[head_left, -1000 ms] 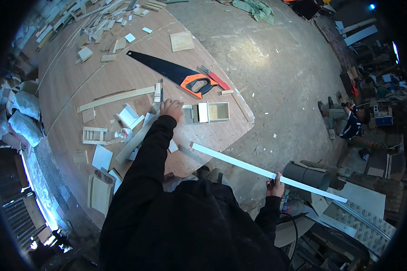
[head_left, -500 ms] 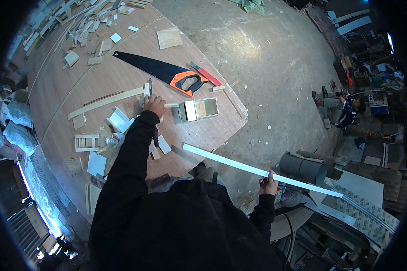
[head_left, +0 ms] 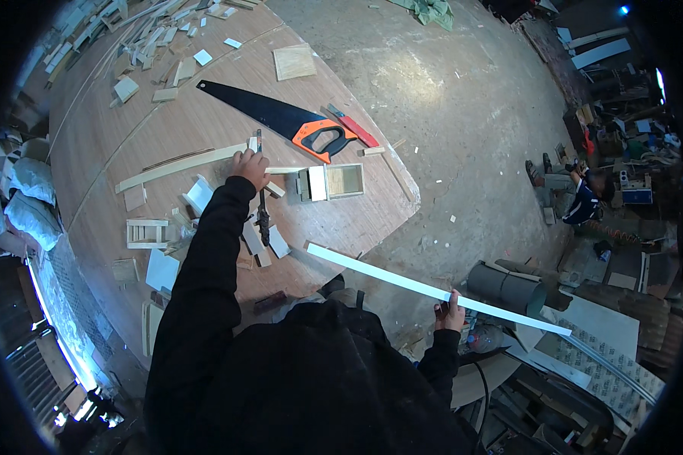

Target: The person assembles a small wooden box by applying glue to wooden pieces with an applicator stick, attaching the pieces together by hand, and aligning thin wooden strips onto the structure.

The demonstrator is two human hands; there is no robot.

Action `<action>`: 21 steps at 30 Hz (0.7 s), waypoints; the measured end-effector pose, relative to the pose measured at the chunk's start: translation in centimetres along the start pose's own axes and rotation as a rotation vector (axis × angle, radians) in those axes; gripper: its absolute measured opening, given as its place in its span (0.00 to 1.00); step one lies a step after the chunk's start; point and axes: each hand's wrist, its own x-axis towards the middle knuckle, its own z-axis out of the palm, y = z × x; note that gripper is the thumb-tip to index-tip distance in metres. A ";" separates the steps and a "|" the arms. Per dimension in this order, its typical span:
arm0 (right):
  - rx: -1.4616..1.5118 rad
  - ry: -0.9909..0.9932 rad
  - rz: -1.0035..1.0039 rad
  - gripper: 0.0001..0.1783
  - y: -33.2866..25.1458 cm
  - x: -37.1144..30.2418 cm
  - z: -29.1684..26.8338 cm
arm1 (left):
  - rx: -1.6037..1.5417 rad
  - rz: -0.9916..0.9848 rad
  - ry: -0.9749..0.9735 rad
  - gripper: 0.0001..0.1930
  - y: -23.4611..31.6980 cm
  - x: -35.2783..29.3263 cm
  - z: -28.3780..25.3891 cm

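Note:
My right hand (head_left: 452,313) is closed around a long, flat white strip (head_left: 379,279), which slants from the table's near edge out to the right. My left hand (head_left: 250,167) is over the table with its fingers curled down; what they hold, if anything, is hidden. Beside those fingers are the end of a long pale wooden strip (head_left: 182,166) and a dark metal bar tool (head_left: 263,220) that passes by the hand. Right of the hand stands a small wooden box (head_left: 344,181) with a white piece (head_left: 316,183) across its left part.
A handsaw (head_left: 281,121) with an orange and black handle and a red utility knife (head_left: 354,127) lie beyond the box. Wood offcuts (head_left: 163,45) cover the table's far left. A person (head_left: 580,189) sits at the right. A grey roll (head_left: 505,287) lies near my right hand.
My left hand has shifted left and slightly away from me, uncovering more of the dark bar tool. My right hand still holds the white strip, almost unmoved.

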 end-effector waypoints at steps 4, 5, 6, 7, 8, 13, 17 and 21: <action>0.002 -0.016 0.007 0.13 0.1 0.3 0.0 | 0.014 -0.029 -0.163 0.11 -1.0 0.2 -1.1; 0.002 -0.023 0.008 0.13 0.3 0.3 0.0 | 0.015 -0.026 -0.165 0.11 -1.3 0.1 -1.2; 0.003 -0.031 0.009 0.13 0.4 0.4 0.0 | 0.039 -0.044 -0.159 0.11 -1.7 0.0 -1.3; 0.005 -0.029 0.011 0.13 0.5 0.4 0.0 | 0.064 -0.062 -0.154 0.11 -2.1 -0.1 -1.4; 0.007 -0.031 0.011 0.13 0.5 0.4 0.2 | 0.065 -0.060 -0.155 0.11 -2.3 -0.2 -1.7; 0.010 -0.038 0.011 0.13 0.7 1.0 0.6 | 0.019 -0.444 -0.294 0.15 -1.8 -1.0 -2.6; 0.000 -0.029 0.028 0.14 0.4 3.0 1.4 | -0.077 -0.498 0.311 0.12 1.9 -2.9 -3.9; -0.022 -0.079 0.053 0.16 0.6 5.9 2.6 | -0.484 -0.461 0.400 0.05 8.3 -6.9 -3.8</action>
